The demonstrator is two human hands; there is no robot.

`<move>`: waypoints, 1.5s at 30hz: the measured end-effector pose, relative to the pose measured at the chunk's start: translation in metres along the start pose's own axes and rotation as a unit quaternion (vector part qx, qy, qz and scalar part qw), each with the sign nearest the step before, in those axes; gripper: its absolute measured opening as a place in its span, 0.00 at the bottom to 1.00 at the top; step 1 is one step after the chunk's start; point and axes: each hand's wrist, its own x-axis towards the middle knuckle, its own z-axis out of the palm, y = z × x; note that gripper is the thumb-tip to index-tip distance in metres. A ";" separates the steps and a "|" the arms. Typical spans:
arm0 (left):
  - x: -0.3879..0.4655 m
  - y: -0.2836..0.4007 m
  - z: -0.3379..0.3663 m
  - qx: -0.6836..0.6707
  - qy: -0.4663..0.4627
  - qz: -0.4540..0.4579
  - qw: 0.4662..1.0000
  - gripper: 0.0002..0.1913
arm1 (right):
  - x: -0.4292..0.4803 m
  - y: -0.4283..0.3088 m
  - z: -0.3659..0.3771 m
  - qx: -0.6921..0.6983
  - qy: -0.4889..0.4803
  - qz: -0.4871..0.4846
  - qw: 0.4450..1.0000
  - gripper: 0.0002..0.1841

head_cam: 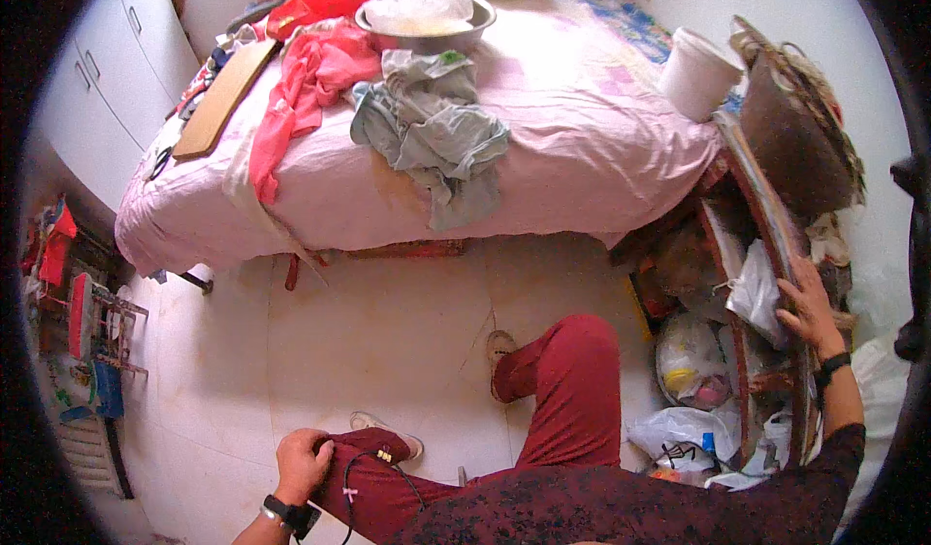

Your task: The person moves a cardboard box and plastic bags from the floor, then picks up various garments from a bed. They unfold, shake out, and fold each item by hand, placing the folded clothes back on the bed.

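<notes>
My left hand [302, 461] rests on the thigh of my dark red trousers, its fingers partly curled and no object visible in it. At the right, my right hand [806, 305] lies on the upper edge of a long wooden rack [756, 174], beside a white plastic bag [755, 287]; whether its fingers grip the edge is unclear. In front of me stands a bed with a pink sheet [567, 174]. A crumpled grey-green cloth [436, 130] hangs over its near side, next to a red cloth [320, 72] and a metal basin [425, 25] holding a clear plastic bag.
A wooden board [225, 101] and black-handled scissors [160, 163] lie on the bed's left side. A white bucket [700, 74] stands at its right corner. Bagged items [691, 363] fill the floor by the rack. Stools [109, 319] stand far left, near white cabinets [109, 65].
</notes>
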 end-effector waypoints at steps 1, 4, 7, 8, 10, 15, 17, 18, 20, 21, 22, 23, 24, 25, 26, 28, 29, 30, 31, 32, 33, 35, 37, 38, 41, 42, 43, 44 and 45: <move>0.001 -0.001 -0.001 -0.003 0.013 -0.002 1.000 0.09 | 0.000 -0.001 -0.001 0.004 -0.014 0.003 1.000 0.34; 0.005 -0.006 -0.004 0.012 0.018 -0.015 1.000 0.07 | 0.000 -0.008 0.001 -0.022 -0.023 0.041 0.999 0.34; 0.019 -0.011 -0.007 0.018 0.015 0.002 1.000 0.04 | 0.003 -0.014 0.010 -0.081 -0.023 0.067 0.994 0.35; 0.024 -0.012 -0.007 0.025 -0.013 -0.007 1.000 0.04 | 0.005 -0.015 0.014 -0.153 -0.012 0.042 0.987 0.35; 0.035 -0.014 -0.009 0.025 -0.041 0.006 0.999 0.05 | 0.007 -0.015 0.018 -0.160 -0.100 0.069 0.980 0.28; 0.065 -0.016 -0.010 0.020 -0.086 0.051 0.995 0.10 | 0.016 -0.009 0.004 0.113 -0.179 0.298 0.931 0.33; 0.072 -0.013 -0.014 0.006 -0.094 0.058 0.994 0.10 | 0.020 -0.010 -0.001 -0.126 -0.119 0.016 0.985 0.35; 0.075 -0.010 -0.015 -0.007 -0.089 0.063 0.994 0.09 | 0.021 -0.010 -0.004 -0.086 -0.126 0.042 0.987 0.32; 0.077 -0.004 -0.019 -0.024 -0.143 0.047 0.988 0.08 | 0.022 -0.012 -0.005 0.183 -0.150 0.269 0.934 0.37; 0.077 0.000 -0.019 -0.026 -0.147 0.050 0.987 0.08 | 0.020 -0.012 -0.004 -0.206 -0.230 0.072 0.948 0.41; 0.075 0.003 -0.020 -0.028 -0.160 0.047 0.986 0.08 | 0.018 -0.012 -0.004 -0.190 -0.242 0.074 0.949 0.41; 0.074 0.007 -0.019 -0.032 -0.171 0.038 0.984 0.08 | 0.016 -0.010 -0.003 -0.175 -0.249 0.077 0.949 0.40; 0.071 0.010 -0.018 -0.033 -0.165 0.040 0.985 0.08 | 0.013 -0.008 -0.002 -0.160 -0.256 0.078 0.950 0.40; 0.068 0.014 -0.016 -0.036 -0.167 0.037 0.985 0.08 | 0.011 -0.005 -0.001 -0.144 -0.267 0.080 0.949 0.40; 0.065 0.018 -0.014 -0.038 -0.182 0.033 0.982 0.08 | 0.010 -0.002 0.000 -0.130 -0.280 0.082 0.948 0.40; 0.059 0.024 -0.008 -0.052 -0.186 0.043 0.980 0.07 | 0.010 0.004 0.001 -0.101 -0.302 0.088 0.944 0.39; 0.056 0.028 -0.006 -0.054 -0.193 0.044 0.979 0.07 | 0.011 0.007 -0.001 -0.116 -0.247 0.029 0.962 0.38; 0.054 0.031 -0.002 -0.057 -0.204 0.046 0.976 0.08 | 0.014 0.008 0.001 -0.128 -0.188 -0.031 0.973 0.37; 0.051 0.034 0.000 -0.058 -0.216 0.044 0.974 0.08 | 0.015 0.011 -0.002 -0.140 -0.128 -0.090 0.978 0.35; 0.050 0.036 0.004 -0.059 -0.228 0.043 0.971 0.08 | 0.018 0.009 0.000 -0.204 -0.014 -0.093 0.974 0.34; 0.049 0.038 0.006 -0.056 -0.234 0.049 0.969 0.09 | 0.020 0.009 -0.002 -0.166 -0.117 -0.043 0.978 0.34; 0.047 0.044 0.012 -0.050 -0.257 0.062 0.963 0.11 | 0.020 0.004 -0.005 -0.089 -0.323 0.053 0.941 0.34; 0.046 0.050 0.017 0.013 -0.313 0.053 0.948 0.12 | 0.021 0.001 -0.009 -0.061 -0.313 0.039 0.947 0.33; 0.045 0.053 0.020 0.047 -0.325 0.058 0.943 0.13 | 0.021 0.000 -0.012 -0.057 -0.282 0.029 0.957 0.33; 0.039 0.067 0.030 0.089 -0.337 0.026 0.937 0.12 | 0.022 -0.001 -0.017 0.016 -0.242 0.040 0.969 0.31; 0.038 0.070 0.033 0.096 -0.355 0.000 0.930 0.13 | 0.023 -0.001 -0.018 0.024 -0.248 0.053 0.967 0.30; 0.038 0.073 0.038 0.107 -0.386 -0.029 0.916 0.13 | 0.024 -0.002 -0.019 0.031 -0.255 0.068 0.964 0.30; 0.038 0.073 0.040 0.116 -0.416 -0.059 0.900 0.13 | 0.025 -0.003 -0.019 0.004 -0.267 0.070 0.961 0.30; 0.038 0.072 0.041 0.030 -0.405 -0.079 0.911 0.13 | 0.025 -0.005 -0.020 0.034 -0.258 0.087 0.962 0.30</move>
